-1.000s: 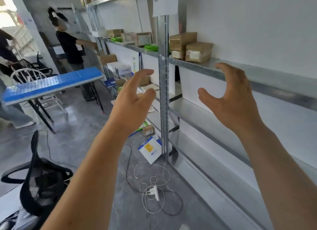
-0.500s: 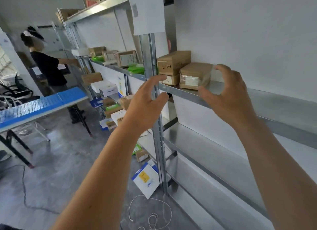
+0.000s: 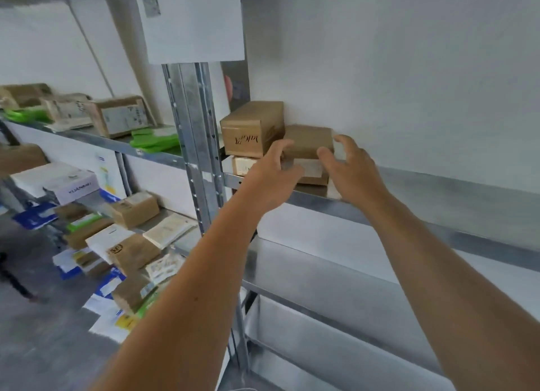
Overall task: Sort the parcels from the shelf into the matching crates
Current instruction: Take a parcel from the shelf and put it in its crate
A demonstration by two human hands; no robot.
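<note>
A brown cardboard parcel (image 3: 308, 141) with a clear-taped label sits on the metal shelf (image 3: 438, 183) at chest height. My left hand (image 3: 270, 177) touches its left end and my right hand (image 3: 349, 168) curls around its right end, so both hands clasp it while it rests on the shelf. Beside it on the left, a taller brown box with dark lettering (image 3: 251, 129) stands on a smaller white-labelled box (image 3: 242, 165). No crates are in view.
A steel upright post (image 3: 198, 145) with a white paper sheet (image 3: 193, 22) stands just left of my hands. The neighbouring bay holds more brown boxes (image 3: 119, 116), green mailers (image 3: 155, 139) and several parcels on lower shelves (image 3: 128, 244). A white wall backs the shelf.
I have moved closer to the shelf. Both hands went from open in the air to closing around the ends of the brown parcel.
</note>
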